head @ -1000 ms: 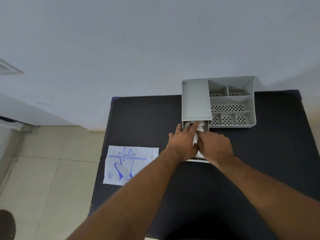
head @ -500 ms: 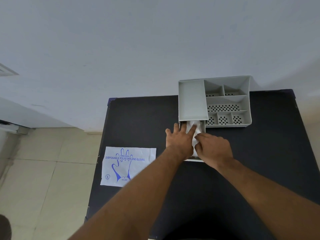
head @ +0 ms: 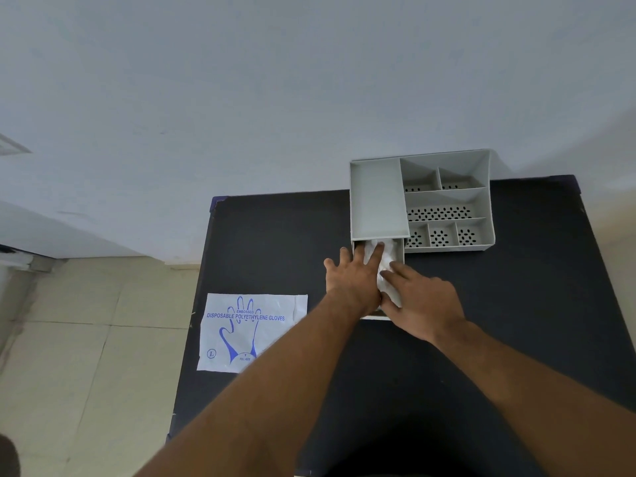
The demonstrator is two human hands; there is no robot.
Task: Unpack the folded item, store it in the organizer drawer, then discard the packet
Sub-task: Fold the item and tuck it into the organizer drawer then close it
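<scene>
A grey organizer (head: pixel 378 197) stands at the back of the black table (head: pixel 275 242). Its drawer (head: pixel 399 251) is pulled out toward me at the front left. White crumpled folded gloves (head: pixel 388 270) lie inside the drawer. My left hand (head: pixel 351 280) lies flat over the drawer's left side, fingers spread and pressing on the gloves. My right hand (head: pixel 418 301) rests on the near part of the gloves, fingers down on them. The white packet (head: pixel 253 330), printed in blue "Disposable Polyethylene Gloves", lies flat at the table's left edge.
The organizer's right side has several perforated compartments (head: pixel 444 215). A pale wall (head: pixel 275 98) rises right behind the table. Tiled floor (head: pixel 86 339) shows to the left. Bare dark tabletop stretches to the right of the drawer.
Both hands have stayed on the gloves in the drawer, shifting slightly. My left fingers have spread flatter. The view has drifted a little; the packet has not moved.
</scene>
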